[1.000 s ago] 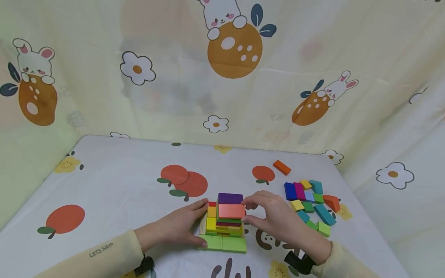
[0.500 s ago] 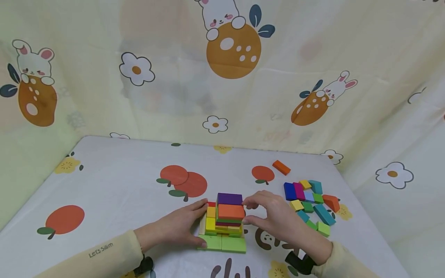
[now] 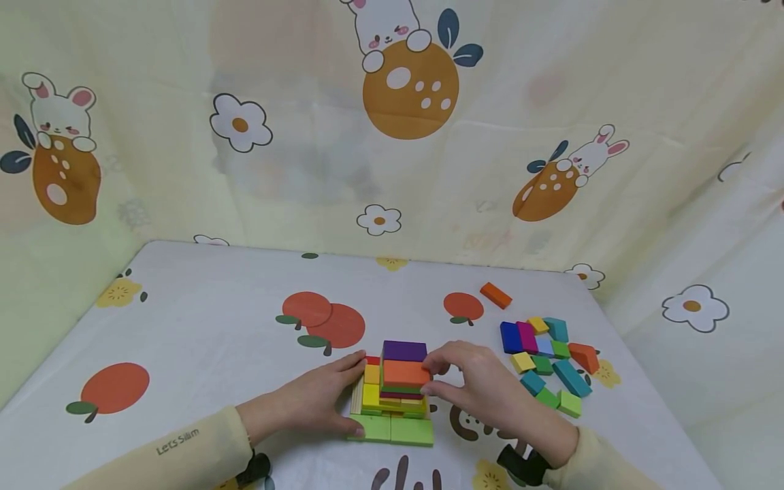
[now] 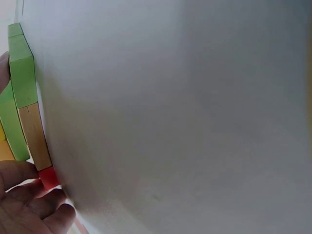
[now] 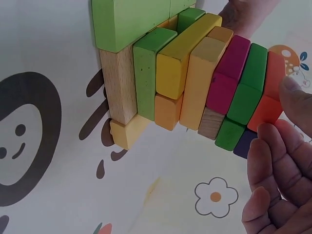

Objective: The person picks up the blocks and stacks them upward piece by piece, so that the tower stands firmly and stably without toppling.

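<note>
A stepped stack of coloured wooden blocks (image 3: 371,393) stands before me on the tablecloth. Its low front is lime green blocks (image 3: 412,431); on top lie an orange block (image 3: 405,373) and, behind it, a purple block (image 3: 404,350). My left hand (image 3: 309,398) holds the stack's left side, thumb at the green front, fingers round the red block (image 4: 48,178) at the back. My right hand (image 3: 474,382) pinches the orange block's right end between thumb and fingertips. In the right wrist view, magenta (image 5: 228,75) and green (image 5: 248,85) blocks lie under the orange one.
Several loose blocks lie to the right, among them a blue block (image 3: 510,337), a teal block (image 3: 572,378) and a light green block (image 3: 569,403). A lone orange block (image 3: 496,295) lies farther back. A patterned curtain (image 3: 294,170) hangs behind the table.
My right hand has shifted slightly left, its fingertips now overlapping the orange block's right end. That block looks a deeper orange than one second ago. My left hand stays in place.
</note>
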The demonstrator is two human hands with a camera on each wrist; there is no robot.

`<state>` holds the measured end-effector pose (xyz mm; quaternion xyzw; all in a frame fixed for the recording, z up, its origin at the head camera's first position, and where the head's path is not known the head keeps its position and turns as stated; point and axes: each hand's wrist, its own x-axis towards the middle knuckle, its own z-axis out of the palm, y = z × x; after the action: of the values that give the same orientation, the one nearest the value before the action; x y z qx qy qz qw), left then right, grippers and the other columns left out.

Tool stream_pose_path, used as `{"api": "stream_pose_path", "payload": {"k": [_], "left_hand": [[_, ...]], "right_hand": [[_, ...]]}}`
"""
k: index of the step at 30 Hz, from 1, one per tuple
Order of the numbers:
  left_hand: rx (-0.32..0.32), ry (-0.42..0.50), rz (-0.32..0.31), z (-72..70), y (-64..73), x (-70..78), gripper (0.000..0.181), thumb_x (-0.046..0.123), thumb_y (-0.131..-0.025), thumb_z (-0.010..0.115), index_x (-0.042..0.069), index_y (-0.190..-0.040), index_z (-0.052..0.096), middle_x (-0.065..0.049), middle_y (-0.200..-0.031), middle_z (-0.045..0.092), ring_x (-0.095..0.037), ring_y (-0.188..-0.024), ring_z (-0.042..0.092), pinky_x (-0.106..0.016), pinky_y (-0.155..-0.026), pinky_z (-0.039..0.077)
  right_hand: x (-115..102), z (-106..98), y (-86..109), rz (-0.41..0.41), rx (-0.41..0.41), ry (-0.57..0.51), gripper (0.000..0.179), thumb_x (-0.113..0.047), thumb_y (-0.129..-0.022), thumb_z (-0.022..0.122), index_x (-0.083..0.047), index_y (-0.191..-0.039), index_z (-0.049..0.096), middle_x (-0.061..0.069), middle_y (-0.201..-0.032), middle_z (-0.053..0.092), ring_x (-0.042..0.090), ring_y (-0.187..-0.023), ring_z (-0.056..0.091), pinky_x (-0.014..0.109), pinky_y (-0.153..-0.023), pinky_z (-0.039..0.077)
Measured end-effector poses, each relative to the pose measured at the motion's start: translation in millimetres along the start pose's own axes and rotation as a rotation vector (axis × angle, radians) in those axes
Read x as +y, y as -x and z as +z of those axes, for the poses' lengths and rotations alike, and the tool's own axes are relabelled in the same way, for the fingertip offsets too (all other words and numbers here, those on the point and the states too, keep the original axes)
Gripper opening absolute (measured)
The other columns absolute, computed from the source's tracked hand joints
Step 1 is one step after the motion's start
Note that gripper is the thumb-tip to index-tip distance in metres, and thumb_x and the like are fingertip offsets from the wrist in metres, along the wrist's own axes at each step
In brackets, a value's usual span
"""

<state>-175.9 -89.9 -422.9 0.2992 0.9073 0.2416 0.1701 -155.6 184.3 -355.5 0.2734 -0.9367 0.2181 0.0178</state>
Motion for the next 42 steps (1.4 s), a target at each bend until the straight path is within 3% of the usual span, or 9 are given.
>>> {"api": "stream_pose_path", "payload": {"k": [7,11,15,18,21,24,29,36,42], "left_hand": [[0.001,0.002,-0.006,-1.1,1.0,-2.0,0.103,0.047,-0.077,0.087,0.006,-0.157,0.038,-0.010,-0.168,0.030,-0.031,-0.151,0.038,-0.051,-0.118,0.041],[0.004,0.001,-0.007,-2.0,1.6,-2.9,0.103,0.047,-0.077,0.087,0.006,-0.157,0.038,-0.011,-0.168,0.031,-0.032,-0.151,0.038,-0.051,-0.118,0.041],[0.006,-0.004,-0.009,-3.0,2.6,-3.6,0.103,0.047,-0.077,0.087,0.005,-0.157,0.038,-0.011,-0.168,0.031,-0.031,-0.151,0.038,-0.051,-0.118,0.041],[0.004,-0.003,-0.014,-3.7,2.9,-4.0,0.103,0.047,-0.077,0.087,0.006,-0.157,0.038,-0.011,-0.168,0.030,-0.031,-0.152,0.038,-0.051,-0.119,0.041],[-0.004,0.002,-0.021,-3.9,2.2,-4.4,0.103,0.047,-0.077,0.086,0.006,-0.157,0.038,-0.010,-0.168,0.030,-0.031,-0.152,0.037,-0.051,-0.119,0.040],[-0.010,0.009,-0.025,-3.6,1.2,-4.5,0.102,0.048,-0.077,0.086,0.006,-0.157,0.038,-0.010,-0.169,0.029,-0.030,-0.152,0.036,-0.051,-0.119,0.040],[-0.013,0.004,-0.026,-1.9,-0.7,-4.6,0.103,0.049,-0.077,0.086,0.008,-0.158,0.038,-0.008,-0.169,0.029,-0.029,-0.152,0.037,-0.050,-0.119,0.041],[-0.017,-0.002,-0.016,-2.2,-2.1,-3.6,0.102,0.049,-0.078,0.086,0.007,-0.158,0.038,-0.009,-0.169,0.029,-0.029,-0.152,0.037,-0.048,-0.119,0.040],[-0.020,-0.010,-0.028,-2.2,-2.6,-2.0,0.103,0.050,-0.077,0.086,0.007,-0.158,0.038,-0.008,-0.169,0.029,-0.028,-0.152,0.037,-0.048,-0.120,0.040]], "right_hand": [[-1.6,-0.7,-2.8,0.022,-0.017,-0.010,0.024,-0.025,-0.086,0.084,-0.018,-0.107,0.075,-0.010,-0.096,0.072,0.004,-0.089,0.063,0.020,-0.078,0.057],[4.2,-6.7,-6.4,0.006,0.034,-0.033,0.019,-0.027,-0.090,0.079,-0.018,-0.107,0.075,-0.010,-0.096,0.072,0.005,-0.089,0.063,0.021,-0.075,0.056],[32.7,-16.7,-20.9,-0.010,0.154,-0.019,0.012,-0.019,-0.096,0.072,-0.012,-0.106,0.075,-0.007,-0.092,0.073,0.007,-0.081,0.061,0.025,-0.071,0.054],[71.8,-25.4,-36.9,0.055,0.188,0.010,0.016,-0.014,-0.099,0.067,-0.005,-0.111,0.073,0.003,-0.096,0.074,0.014,-0.082,0.063,0.031,-0.072,0.056],[115.4,-33.0,-51.8,0.170,0.138,0.025,0.025,-0.014,-0.102,0.062,0.001,-0.122,0.068,0.015,-0.107,0.073,0.028,-0.095,0.066,0.043,-0.082,0.060],[151.2,-35.7,-63.1,0.301,0.032,0.038,0.034,-0.015,-0.104,0.057,0.003,-0.133,0.061,0.024,-0.127,0.066,0.042,-0.117,0.060,0.058,-0.099,0.054],[186.0,-30.4,-74.1,0.431,-0.140,0.104,0.041,-0.016,-0.104,0.057,0.005,-0.139,0.055,0.031,-0.140,0.055,0.050,-0.131,0.048,0.066,-0.110,0.043],[199.1,-22.1,-74.9,0.536,-0.289,0.118,0.042,-0.018,-0.104,0.056,-0.003,-0.144,0.054,0.031,-0.144,0.050,0.049,-0.126,0.048,0.069,-0.109,0.041],[184.0,-16.1,-69.5,0.407,-0.289,0.190,0.035,-0.018,-0.100,0.063,-0.007,-0.134,0.065,0.029,-0.129,0.061,0.045,-0.115,0.055,0.064,-0.100,0.049]]}}
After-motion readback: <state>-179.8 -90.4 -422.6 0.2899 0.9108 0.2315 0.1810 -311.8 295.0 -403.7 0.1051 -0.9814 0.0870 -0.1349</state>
